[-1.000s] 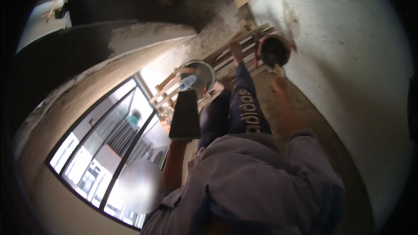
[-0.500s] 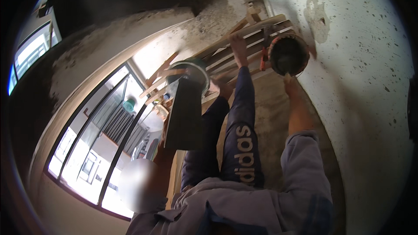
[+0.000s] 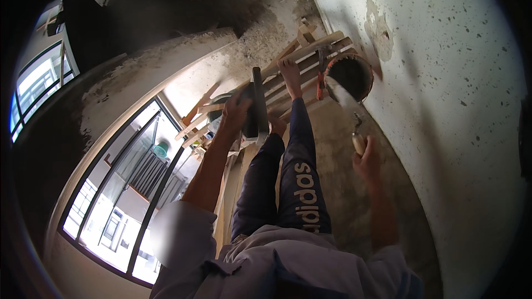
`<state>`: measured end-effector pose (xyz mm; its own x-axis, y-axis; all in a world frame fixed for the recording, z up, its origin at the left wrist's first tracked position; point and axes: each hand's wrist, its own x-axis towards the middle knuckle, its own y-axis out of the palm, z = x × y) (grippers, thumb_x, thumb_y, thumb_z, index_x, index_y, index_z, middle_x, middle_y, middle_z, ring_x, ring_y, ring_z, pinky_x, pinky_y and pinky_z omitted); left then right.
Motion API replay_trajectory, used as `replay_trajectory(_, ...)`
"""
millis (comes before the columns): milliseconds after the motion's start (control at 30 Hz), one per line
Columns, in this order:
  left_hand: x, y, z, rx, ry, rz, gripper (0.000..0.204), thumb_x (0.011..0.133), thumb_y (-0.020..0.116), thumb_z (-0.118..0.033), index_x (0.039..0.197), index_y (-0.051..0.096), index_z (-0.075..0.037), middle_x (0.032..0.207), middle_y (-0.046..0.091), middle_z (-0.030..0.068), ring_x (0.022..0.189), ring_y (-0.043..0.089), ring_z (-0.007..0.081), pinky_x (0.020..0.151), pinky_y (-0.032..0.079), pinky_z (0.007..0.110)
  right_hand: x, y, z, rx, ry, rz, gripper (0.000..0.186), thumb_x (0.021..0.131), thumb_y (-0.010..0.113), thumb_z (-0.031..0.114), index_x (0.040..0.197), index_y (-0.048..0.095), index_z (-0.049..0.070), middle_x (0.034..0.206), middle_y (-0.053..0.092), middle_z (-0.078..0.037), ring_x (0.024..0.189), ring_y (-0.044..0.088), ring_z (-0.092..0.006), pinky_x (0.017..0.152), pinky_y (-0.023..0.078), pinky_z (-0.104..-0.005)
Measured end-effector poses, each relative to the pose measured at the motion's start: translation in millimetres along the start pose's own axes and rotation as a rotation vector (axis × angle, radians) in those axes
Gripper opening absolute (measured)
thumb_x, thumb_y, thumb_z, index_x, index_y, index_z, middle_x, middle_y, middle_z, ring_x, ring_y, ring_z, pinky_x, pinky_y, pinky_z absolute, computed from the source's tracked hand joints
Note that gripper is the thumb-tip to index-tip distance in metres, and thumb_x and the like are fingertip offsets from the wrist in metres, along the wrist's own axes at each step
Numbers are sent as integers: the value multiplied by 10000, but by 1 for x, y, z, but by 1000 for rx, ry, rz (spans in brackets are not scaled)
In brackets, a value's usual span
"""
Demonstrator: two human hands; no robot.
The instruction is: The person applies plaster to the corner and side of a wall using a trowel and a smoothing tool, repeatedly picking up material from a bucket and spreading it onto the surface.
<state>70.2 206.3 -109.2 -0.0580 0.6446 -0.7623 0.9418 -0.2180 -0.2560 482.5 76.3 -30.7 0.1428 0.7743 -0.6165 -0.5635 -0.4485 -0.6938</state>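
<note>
**Fingers wrapped on trowel and board, high on the scaffold**

Fingers of the right hand (image 3: 367, 158) curl closed around the pale wooden handle of a trowel (image 3: 348, 112), whose flat blade reaches forward to the rim of a round, dark mortar bucket (image 3: 350, 75) that sits beside the rough white wall (image 3: 443, 105). The trowel looks light and stiff; the handle is the place to hold it, and the wet blade would likely be slick. The left hand (image 3: 235, 113) is closed over the edge of a dark flat board (image 3: 256, 105), held up on edge, near the knees. The board appears rigid and moderately heavy, so a firm hold along its edge suits it. Bare feet rest on wooden scaffold planks (image 3: 302, 55), with the window (image 3: 116, 199) below to the left.
</note>
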Motion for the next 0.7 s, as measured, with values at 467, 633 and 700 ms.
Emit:
replay_trajectory(467, -40, -60, -84, -250, -7, 147, 422, 914, 561, -231, 1281, 569, -22, 1158, 644, 149, 1072, 610, 233, 953, 465, 326, 82, -4, 207, -33, -469, -145, 511, 849, 663, 169, 1334, 507, 135, 969, 604, -110, 851, 648, -307, 680, 533, -409)
replay_trajectory(633, -40, -63, -7, 403, 890, -174, 432, 841, 677, -151, 1240, 577, -17, 1188, 626, 156, 1078, 621, 301, 937, 493, 403, 56, -20, 232, 155, -516, -206, 479, 863, 659, 131, 1308, 504, 42, 1021, 630, -176, 909, 662, -339, 701, 542, -388)
replay_trajectory(700, -35, -50, -36, 557, 667, -177, 345, 804, 717, -77, 1127, 625, 0, 1139, 647, 150, 1049, 636, 301, 894, 523, 409, 30, -20, 236, 243, -508, -163, 502, 863, 670, 115, 1323, 490, 29, 996, 624, -184, 873, 665, -332, 685, 543, -385)
